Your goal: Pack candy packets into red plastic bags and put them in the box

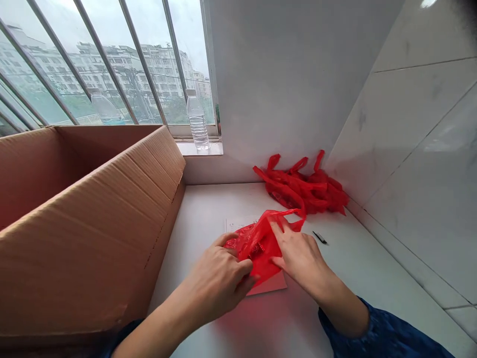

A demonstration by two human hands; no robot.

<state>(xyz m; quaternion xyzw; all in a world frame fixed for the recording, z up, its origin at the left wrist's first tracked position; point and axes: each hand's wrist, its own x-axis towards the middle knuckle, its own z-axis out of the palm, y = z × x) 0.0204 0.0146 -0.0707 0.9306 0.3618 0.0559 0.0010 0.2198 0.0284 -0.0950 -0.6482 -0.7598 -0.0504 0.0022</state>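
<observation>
A thin red plastic bag (pixel 266 248) with a dark printed mark lies in front of me, crumpled, its loop handles toward the back right. My left hand (pixel 221 276) is curled at the bag's left side, fingers bent onto the film. My right hand (pixel 300 253) is at the bag's right side, its fingers stretched over the film and the thumb apart from them. Beneath the bag lies a flat sheet or booklet (pixel 268 286), mostly covered, its lower edge tinted red. What the bag contains, if anything, I cannot make out.
Several more red plastic bags (pixel 305 186) lie heaped at the back by the wall. A small black object (pixel 319 237) rests on the white tabletop (pixel 357 278). A large open cardboard box (pixel 93 233) stands left. A clear bottle (pixel 197 122) stands on the windowsill.
</observation>
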